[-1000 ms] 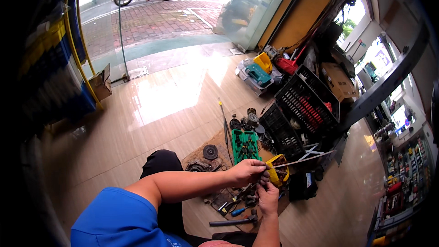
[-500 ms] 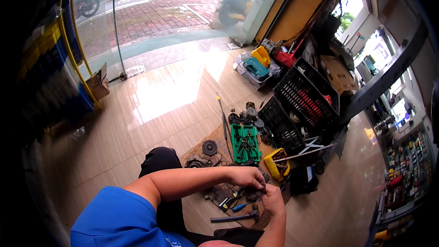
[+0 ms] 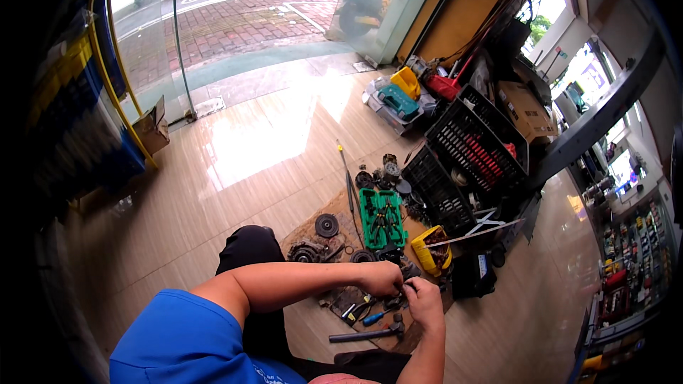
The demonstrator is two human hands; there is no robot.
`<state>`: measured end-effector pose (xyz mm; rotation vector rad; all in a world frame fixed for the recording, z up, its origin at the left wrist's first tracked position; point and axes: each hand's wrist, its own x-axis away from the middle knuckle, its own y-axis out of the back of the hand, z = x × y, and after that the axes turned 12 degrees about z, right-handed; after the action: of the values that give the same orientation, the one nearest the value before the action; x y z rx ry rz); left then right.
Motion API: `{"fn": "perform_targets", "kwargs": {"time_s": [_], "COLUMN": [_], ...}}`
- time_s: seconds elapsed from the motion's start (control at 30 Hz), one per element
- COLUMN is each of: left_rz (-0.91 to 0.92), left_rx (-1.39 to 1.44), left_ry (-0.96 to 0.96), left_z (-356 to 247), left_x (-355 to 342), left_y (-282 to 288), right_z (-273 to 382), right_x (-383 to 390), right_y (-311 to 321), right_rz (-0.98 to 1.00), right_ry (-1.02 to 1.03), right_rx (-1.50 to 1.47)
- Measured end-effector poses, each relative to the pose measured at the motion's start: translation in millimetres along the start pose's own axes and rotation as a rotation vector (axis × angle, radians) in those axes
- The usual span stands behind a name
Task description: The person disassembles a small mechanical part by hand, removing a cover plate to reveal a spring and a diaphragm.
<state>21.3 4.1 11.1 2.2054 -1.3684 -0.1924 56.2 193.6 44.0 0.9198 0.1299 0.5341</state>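
Both hands lowered from yellow tub [image 3: 432, 250], left hand [image 3: 381, 278] and right hand [image 3: 422, 300] fingers pinching small part.

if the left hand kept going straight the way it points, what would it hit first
The left hand points toward the right hand, so it would meet that first; they already look joined on a small part, though depth is unclear.

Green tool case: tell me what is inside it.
The open green tool case on the floor holds dark tools set in rows in its slots. Which tools they are is too small to tell, and anything beneath them is covered.
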Motion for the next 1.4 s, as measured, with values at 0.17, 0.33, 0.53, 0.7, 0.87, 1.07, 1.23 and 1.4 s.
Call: {"fn": "perform_targets", "kwargs": {"time_s": [0.17, 0.33, 0.53, 0.7, 0.87, 1.07, 1.23, 1.4], "left_rz": [-0.075, -0.107, -0.303, -0.496, -0.564, -0.668, -0.712, -0.708], "left_rx": [-0.073, -0.162, -0.072, 0.121, 0.246, 0.334, 0.451, 0.667], "left_ry": [-0.005, 0.107, 0.241, 0.144, 0.138, 0.058, 0.007, -0.021], "left_z": [5, 9, 4, -4, -1, 4, 2, 0], "left_x": [-1, -4, -4, -1, -4, -10, -10, -8], "left_y": [-7, -12, -9, -6, -5, -9, -6, -1], "right_z": [0, -4, 6, 8, 11, -4, 7, 16], "right_x": [-2, -6, -10, -10, -11, -13, -12, -12], "right_y": [-4, -14, -20, -26, -42, -55, -54, -50], "right_rz": [-0.019, -0.083, -0.235, -0.276, -0.280, -0.240, -0.210, -0.218], "right_ry": [-0.033, -0.064, -0.146, -0.166, -0.120, -0.144, -0.116, -0.119], "right_rx": [0.003, 0.013, -0.163, -0.315, -0.416, -0.475, -0.410, -0.422]}}
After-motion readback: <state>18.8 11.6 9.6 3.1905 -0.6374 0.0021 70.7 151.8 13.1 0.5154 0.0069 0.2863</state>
